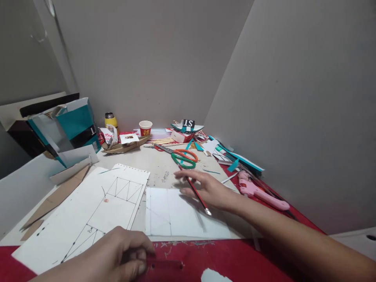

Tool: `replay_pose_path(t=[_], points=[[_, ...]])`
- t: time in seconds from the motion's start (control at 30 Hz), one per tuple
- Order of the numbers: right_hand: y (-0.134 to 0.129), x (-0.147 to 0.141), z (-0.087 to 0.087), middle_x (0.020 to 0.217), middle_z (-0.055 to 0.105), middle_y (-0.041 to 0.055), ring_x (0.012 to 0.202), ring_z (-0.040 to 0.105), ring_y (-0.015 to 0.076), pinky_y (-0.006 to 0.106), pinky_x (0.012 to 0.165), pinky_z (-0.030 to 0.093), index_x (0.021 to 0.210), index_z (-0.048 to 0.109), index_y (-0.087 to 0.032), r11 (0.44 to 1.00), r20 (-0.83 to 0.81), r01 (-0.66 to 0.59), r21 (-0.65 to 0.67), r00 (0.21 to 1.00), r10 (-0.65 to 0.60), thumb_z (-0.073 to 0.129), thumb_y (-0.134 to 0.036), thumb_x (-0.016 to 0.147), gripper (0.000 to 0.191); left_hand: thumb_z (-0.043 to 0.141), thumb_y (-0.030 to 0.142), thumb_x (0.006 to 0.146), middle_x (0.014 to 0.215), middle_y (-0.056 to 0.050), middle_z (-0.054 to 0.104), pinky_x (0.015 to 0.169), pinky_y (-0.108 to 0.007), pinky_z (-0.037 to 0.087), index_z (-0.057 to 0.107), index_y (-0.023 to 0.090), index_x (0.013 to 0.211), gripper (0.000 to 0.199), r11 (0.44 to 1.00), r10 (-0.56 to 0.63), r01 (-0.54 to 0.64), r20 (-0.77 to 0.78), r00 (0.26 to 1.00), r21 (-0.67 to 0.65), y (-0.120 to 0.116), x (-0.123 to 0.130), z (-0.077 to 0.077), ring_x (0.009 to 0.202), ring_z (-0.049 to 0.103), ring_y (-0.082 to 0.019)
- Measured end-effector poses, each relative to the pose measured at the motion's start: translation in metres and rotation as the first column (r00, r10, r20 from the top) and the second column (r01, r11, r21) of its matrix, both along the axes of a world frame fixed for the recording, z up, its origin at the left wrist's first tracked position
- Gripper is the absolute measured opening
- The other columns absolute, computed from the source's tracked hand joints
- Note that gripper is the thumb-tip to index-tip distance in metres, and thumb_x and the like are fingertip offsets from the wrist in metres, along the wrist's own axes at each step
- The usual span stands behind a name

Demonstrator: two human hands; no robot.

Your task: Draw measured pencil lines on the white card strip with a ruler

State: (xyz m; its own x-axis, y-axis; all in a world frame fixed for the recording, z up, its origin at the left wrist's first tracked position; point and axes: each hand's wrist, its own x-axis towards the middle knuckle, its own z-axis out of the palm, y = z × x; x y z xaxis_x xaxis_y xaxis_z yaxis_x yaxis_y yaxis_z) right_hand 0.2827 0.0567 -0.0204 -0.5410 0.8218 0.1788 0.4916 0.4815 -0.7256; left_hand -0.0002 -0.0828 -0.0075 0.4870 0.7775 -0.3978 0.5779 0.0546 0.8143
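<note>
My right hand (pixel 210 190) is over the white board (pixel 158 213), its fingers partly spread. A red-and-black pencil (pixel 200 199) slants between the thumb and fingers, silver end towards me. Thin lines mark the board's left part. At the front edge, my left hand (pixel 127 250) has curled fingers against a dark red flat strip (pixel 167 264) with small holes, blurred and hard to make out. Left of the board lies a sheet of paper (pixel 102 211) with a truss-like line drawing. Scissors (pixel 183 159) with green and orange handles lie just beyond my right hand.
A pink glue gun (pixel 261 192) rests at the right beside teal and white scraps. Behind are a paper cup (pixel 145 128), a yellow bottle (pixel 111 121) and thin sticks (pixel 160 141). Cut cardboard boxes (pixel 78 121) stand at the left. Grey walls enclose the table.
</note>
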Motion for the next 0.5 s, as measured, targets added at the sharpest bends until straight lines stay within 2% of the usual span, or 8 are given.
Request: replay_pose_path(t=[0.07, 0.1, 0.2, 0.3, 0.37, 0.4, 0.47, 0.5], points=[[-0.008, -0.004, 0.007, 0.125, 0.071, 0.0142, 0.118, 0.064, 0.0297, 0.046, 0.106, 0.046, 0.119, 0.07, -0.02, 0.999, -0.039, 0.01, 0.04, 0.999, -0.008, 0.068, -0.04, 0.084, 0.04, 0.058, 0.042, 0.089, 0.086, -0.002, 0.065, 0.073, -0.03, 0.045, 0.07, 0.022, 0.1, 0.025, 0.999, 0.04, -0.038, 0.061, 0.997, -0.038, 0.002, 0.001, -0.001, 0.08, 0.058, -0.019], [-0.015, -0.006, 0.01, 0.122, 0.072, 0.0132, 0.113, 0.066, 0.0276, 0.044, 0.103, 0.048, 0.118, 0.069, -0.021, 0.999, -0.055, 0.0, 0.043, 0.998, 0.003, 0.066, -0.042, 0.088, 0.038, 0.058, 0.044, 0.088, 0.085, -0.003, 0.065, 0.073, -0.03, 0.045, 0.067, 0.022, 0.096, 0.026, 0.997, 0.063, -0.058, 0.09, 0.994, -0.054, 0.003, 0.002, 0.0, 0.079, 0.057, -0.019], [-0.044, -0.014, 0.014, 0.1, 0.075, 0.009, 0.086, 0.068, 0.0201, 0.033, 0.08, 0.055, 0.109, 0.071, -0.019, 0.956, -0.178, -0.186, -0.226, 0.973, 0.148, 0.067, -0.041, 0.091, 0.029, 0.058, 0.047, 0.085, 0.081, -0.002, 0.061, 0.07, -0.031, 0.043, 0.06, 0.022, 0.087, 0.026, 0.991, 0.117, -0.106, 0.13, 0.985, -0.086, 0.006, 0.006, 0.006, 0.076, 0.053, -0.019], [-0.072, -0.022, 0.01, 0.084, 0.071, 0.0033, 0.068, 0.062, 0.0134, 0.023, 0.063, 0.051, 0.105, 0.072, -0.016, 0.712, -0.304, -0.358, -0.604, 0.929, 0.21, 0.085, -0.043, 0.074, 0.043, 0.056, 0.047, 0.084, 0.073, 0.001, 0.056, 0.064, -0.029, 0.041, 0.056, 0.023, 0.081, 0.024, 0.992, 0.116, -0.111, 0.085, 0.99, -0.059, 0.01, 0.012, 0.016, 0.07, 0.05, -0.017], [-0.081, -0.024, 0.008, 0.072, 0.066, -0.0007, 0.059, 0.057, 0.0098, 0.02, 0.057, 0.045, 0.097, 0.073, -0.016, 0.583, -0.324, -0.388, -0.714, 0.921, 0.217, 0.086, -0.043, 0.074, 0.037, 0.053, 0.043, 0.087, 0.071, 0.002, 0.058, 0.061, -0.027, 0.042, 0.058, 0.024, 0.079, 0.021, 0.997, 0.074, -0.074, 0.023, 0.997, 0.013, 0.011, 0.013, 0.022, 0.067, 0.052, -0.017], [-0.082, -0.022, 0.008, 0.071, 0.066, -0.001, 0.057, 0.057, 0.0093, 0.019, 0.055, 0.044, 0.095, 0.072, -0.016, 0.553, -0.324, -0.381, -0.741, 0.924, 0.202, 0.081, -0.044, 0.08, 0.033, 0.052, 0.041, 0.088, 0.071, 0.002, 0.061, 0.061, -0.027, 0.045, 0.06, 0.024, 0.08, 0.02, 0.994, 0.063, -0.063, 0.003, 0.998, 0.089, 0.012, 0.013, 0.025, 0.068, 0.055, -0.017], [-0.075, -0.016, 0.014, 0.071, 0.067, 0.0001, 0.057, 0.059, 0.0098, 0.019, 0.054, 0.045, 0.093, 0.072, -0.017, 0.582, -0.324, -0.34, -0.738, 0.936, 0.136, 0.072, -0.046, 0.089, 0.029, 0.052, 0.037, 0.091, 0.084, 0.001, 0.072, 0.069, -0.028, 0.052, 0.066, 0.027, 0.088, 0.018, 0.942, 0.092, -0.085, -0.005, 0.996, 0.323, 0.01, 0.009, 0.032, 0.078, 0.065, -0.019], [-0.069, -0.011, 0.018, 0.07, 0.067, 0.0001, 0.058, 0.06, 0.0103, 0.02, 0.055, 0.046, 0.092, 0.072, -0.018, 0.645, -0.324, -0.296, -0.704, 0.943, 0.078, 0.073, -0.044, 0.088, 0.027, 0.053, 0.036, 0.092, 0.096, 0.001, 0.075, 0.077, -0.03, 0.055, 0.068, 0.029, 0.095, 0.017, 0.87, 0.149, -0.142, 0.023, 0.989, 0.472, 0.008, 0.005, 0.035, 0.088, 0.069, -0.021]])
